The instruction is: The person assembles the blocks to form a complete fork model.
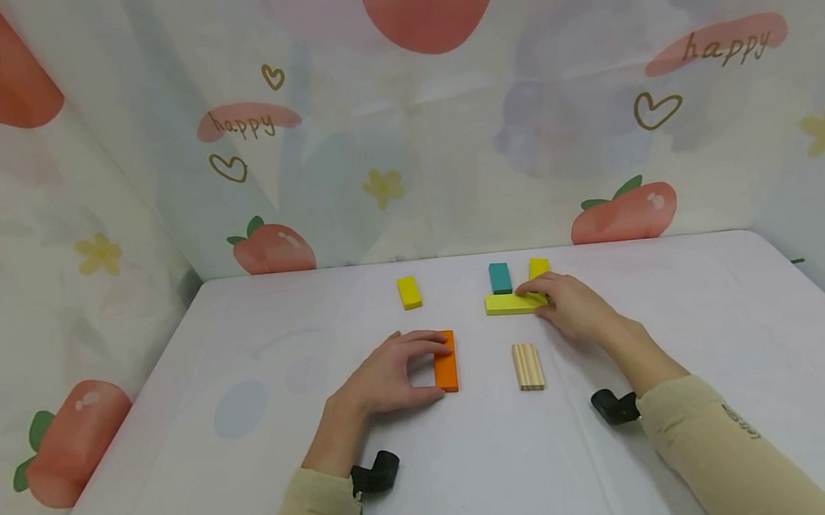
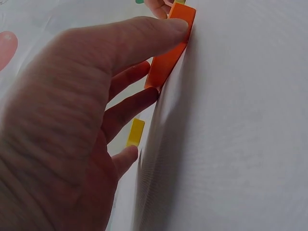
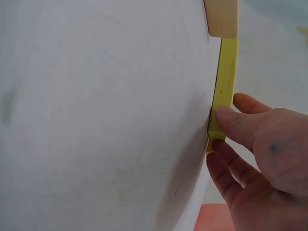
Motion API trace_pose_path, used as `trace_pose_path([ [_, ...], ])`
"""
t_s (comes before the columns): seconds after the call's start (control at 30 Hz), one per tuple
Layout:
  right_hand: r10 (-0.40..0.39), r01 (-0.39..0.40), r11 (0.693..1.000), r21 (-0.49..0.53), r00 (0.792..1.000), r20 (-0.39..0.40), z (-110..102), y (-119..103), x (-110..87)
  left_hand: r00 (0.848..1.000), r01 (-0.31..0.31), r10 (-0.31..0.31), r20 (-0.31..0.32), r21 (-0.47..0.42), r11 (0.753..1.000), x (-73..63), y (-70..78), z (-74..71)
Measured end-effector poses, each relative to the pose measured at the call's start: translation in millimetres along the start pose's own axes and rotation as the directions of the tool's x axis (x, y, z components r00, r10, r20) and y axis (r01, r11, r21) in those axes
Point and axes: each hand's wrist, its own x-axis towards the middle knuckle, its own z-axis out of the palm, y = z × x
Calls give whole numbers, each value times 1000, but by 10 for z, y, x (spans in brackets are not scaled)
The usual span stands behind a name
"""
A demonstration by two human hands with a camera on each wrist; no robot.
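Observation:
My left hand (image 1: 393,374) holds an orange block (image 1: 447,375) on the white table, thumb at its near end and fingers at the far part. In the left wrist view the thumb lies against the orange block (image 2: 166,62). Farther back and to the right, my right hand (image 1: 577,306) pinches the right end of a long yellow block (image 1: 508,305), which lies crosswise. The right wrist view shows the thumb on the near face of that yellow block (image 3: 226,77). Just behind it stand a teal block (image 1: 499,278) and another yellow block (image 1: 538,265), partly hidden by the hand.
A pale wooden piece with lengthwise stripes (image 1: 528,367) lies between the two forearms, nearer than the long yellow block. A separate small yellow block (image 1: 409,292) sits at the back, left of the teal one. A printed curtain (image 1: 401,127) rises behind the table's (image 1: 293,497) far edge.

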Motion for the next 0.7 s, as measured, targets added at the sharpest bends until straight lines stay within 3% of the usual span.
trace_pose_path([
  [0.2, -13, 13, 1000, 13, 1000, -1, -4, 2, 0, 1000, -22, 22, -1, 6, 1000, 15, 10, -3],
  [0.7, -30, 30, 999, 27, 1000, -1, 0, -1, 20, 1000, 6, -6, 11, 28, 1000, 96, 87, 32],
])
